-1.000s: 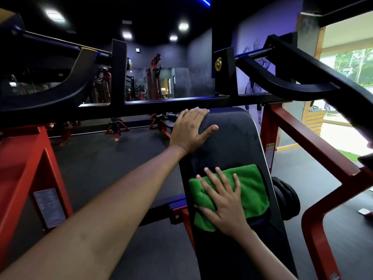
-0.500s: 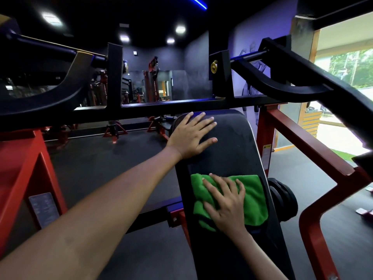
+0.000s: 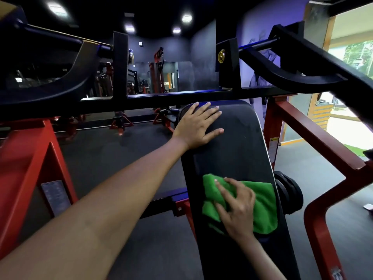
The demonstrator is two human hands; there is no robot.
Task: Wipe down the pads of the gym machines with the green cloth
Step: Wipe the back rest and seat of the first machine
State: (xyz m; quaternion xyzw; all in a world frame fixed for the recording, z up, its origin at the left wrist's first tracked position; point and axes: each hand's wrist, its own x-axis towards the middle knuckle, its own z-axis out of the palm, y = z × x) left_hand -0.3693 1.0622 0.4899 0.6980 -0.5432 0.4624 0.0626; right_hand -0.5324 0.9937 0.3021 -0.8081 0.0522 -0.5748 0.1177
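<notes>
The right hand (image 3: 237,207) hides part of the green cloth (image 3: 262,205); the pad (image 3: 232,154) runs off the bottom edge.

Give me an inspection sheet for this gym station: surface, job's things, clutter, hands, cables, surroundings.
Surface: black pad, long and sloped, mounted in a red frame.
Job's things: green cloth lies bunched on the pad's lower half.
Clutter: a small white object on the floor at the right edge; too small to identify.
Hands: left hand rests flat on the pad's top end, fingers spread; right hand presses on the cloth, fingers bent.
Cables: nothing seen.
Surroundings: black bars cross above the pad; weight plates right of it; more machines behind; bright doorway at right.
</notes>
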